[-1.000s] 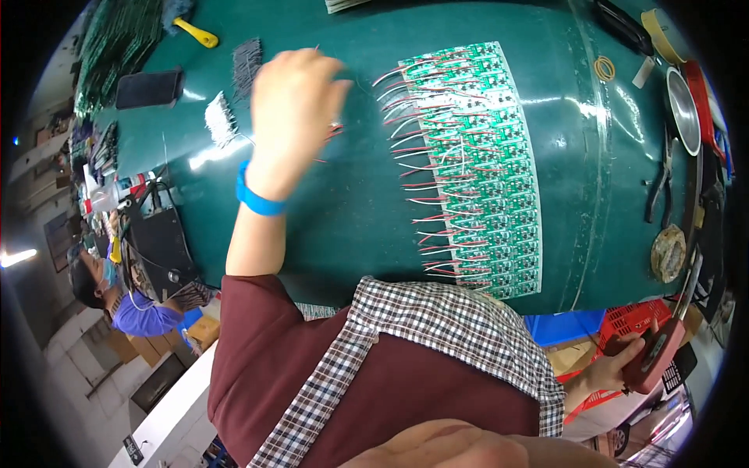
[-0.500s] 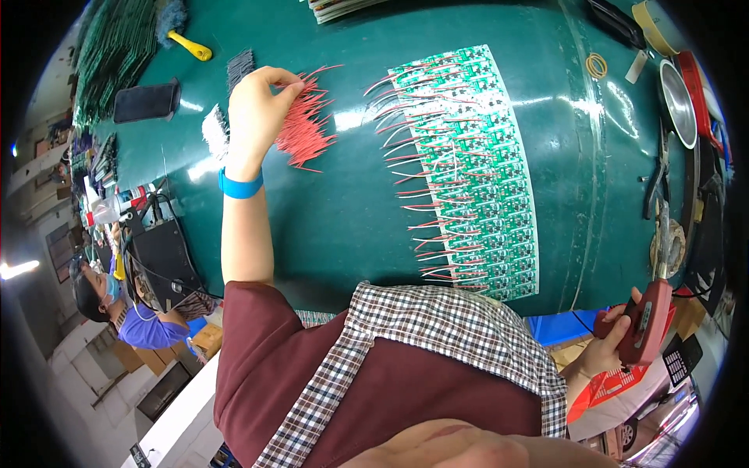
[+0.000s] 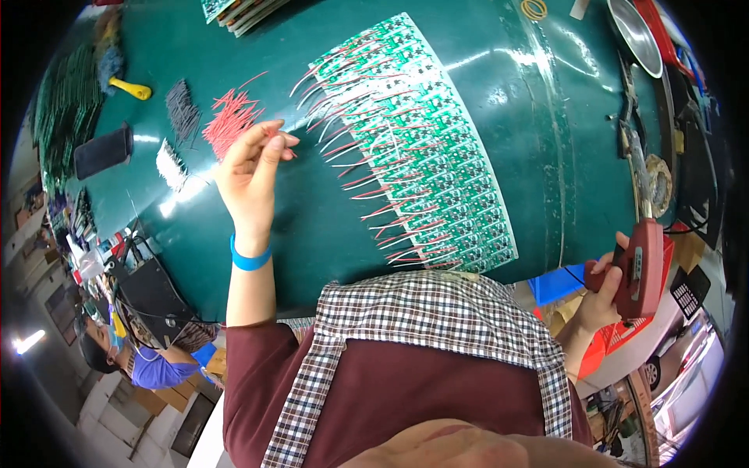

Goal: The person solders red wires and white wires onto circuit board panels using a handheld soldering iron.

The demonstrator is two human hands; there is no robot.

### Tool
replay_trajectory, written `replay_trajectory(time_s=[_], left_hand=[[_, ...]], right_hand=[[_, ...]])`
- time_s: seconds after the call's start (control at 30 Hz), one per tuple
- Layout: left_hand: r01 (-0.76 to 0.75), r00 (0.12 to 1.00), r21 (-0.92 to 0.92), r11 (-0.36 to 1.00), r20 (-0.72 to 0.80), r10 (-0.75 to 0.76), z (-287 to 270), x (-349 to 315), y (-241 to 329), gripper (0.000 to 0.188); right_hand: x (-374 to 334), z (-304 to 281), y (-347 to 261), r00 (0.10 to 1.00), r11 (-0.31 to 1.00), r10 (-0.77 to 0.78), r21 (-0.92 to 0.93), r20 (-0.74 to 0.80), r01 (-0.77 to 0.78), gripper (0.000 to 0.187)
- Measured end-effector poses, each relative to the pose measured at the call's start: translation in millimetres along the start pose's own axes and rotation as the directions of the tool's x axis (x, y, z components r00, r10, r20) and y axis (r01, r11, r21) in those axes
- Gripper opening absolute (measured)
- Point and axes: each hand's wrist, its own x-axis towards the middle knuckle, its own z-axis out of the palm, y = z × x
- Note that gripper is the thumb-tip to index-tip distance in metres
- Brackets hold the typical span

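Note:
My left hand (image 3: 250, 179), with a blue band at the wrist, is closed in a pinch just beside the near right edge of a pile of red wires (image 3: 228, 121). Bits of red wire (image 3: 271, 132) show between thumb and fingers; how many is hard to make out. To its right lies a panel of green circuit boards (image 3: 460, 171), with red, white and dark wires sticking out along its left edge. At the lower right my right hand (image 3: 599, 300) grips a red soldering gun (image 3: 644, 269) whose long metal tip points away from me.
Left of the red pile are dark wires (image 3: 182, 113) and white wires (image 3: 170, 165). A phone (image 3: 104, 150), a yellow-handled brush (image 3: 131, 88) and stacked boards (image 3: 66, 117) lie farther left. On the right are a metal bowl (image 3: 636, 35) and pliers (image 3: 626, 97). A co-worker (image 3: 148, 366) sits at left.
My left hand has drawn back from the red pile, nearer to me and toward the boards, with red wire pinched in it. My right hand still holds the soldering gun. The whole view has shifted.

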Motion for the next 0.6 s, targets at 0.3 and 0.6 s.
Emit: replay_trajectory(time_s=[0.3,0.6], left_hand=[[0.093,0.989,0.186,0.978,0.095,-0.112,11,-18,-7,0.014],[0.183,0.97,0.111,0.977,0.141,-0.198,10,-14,34,0.01]], right_hand=[[3,3,1,1.0,0.999,-0.012,0.049,-0.002,0.012,0.038],[5,-1,-3,0.999,0.996,0.002,0.086,0.036,-0.005,0.04]])
